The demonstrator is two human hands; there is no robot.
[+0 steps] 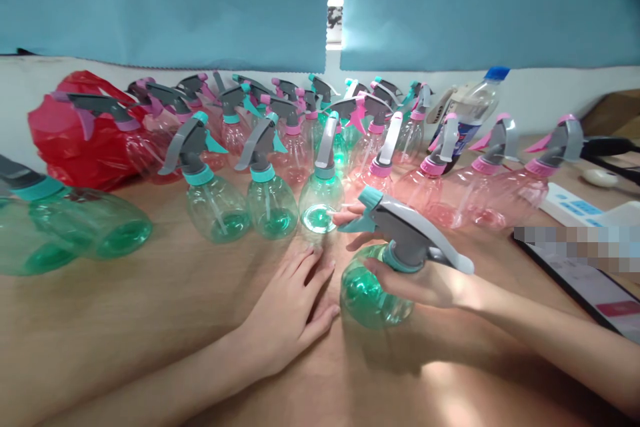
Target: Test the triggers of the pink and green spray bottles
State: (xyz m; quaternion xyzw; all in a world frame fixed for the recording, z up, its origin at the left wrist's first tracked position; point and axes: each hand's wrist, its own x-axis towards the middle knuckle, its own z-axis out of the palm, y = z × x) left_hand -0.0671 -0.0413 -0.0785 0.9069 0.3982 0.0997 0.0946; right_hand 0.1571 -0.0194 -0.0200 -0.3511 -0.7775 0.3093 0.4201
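My right hand (420, 283) is wrapped round a green spray bottle (367, 293) with a grey and turquoise trigger head, tilted over the table. Its thumb lies across the bottle just under the collar, and some fingers are hidden behind. My left hand (295, 307) rests flat on the wooden tabletop with its fingers stretched out, left of the held bottle and touching nothing else. Ahead of it stand other green spray bottles (273, 207), with a pink row of spray bottles (420, 190) to their right.
Several more spray bottles crowd the back by the wall. A red plastic bag (75, 147) is at the back left. Green bottles (90, 220) lean at the left edge. A drink bottle with a blue cap (480, 100), a phone-like flat device (575, 287) and a white mouse (600, 177) are at the right.
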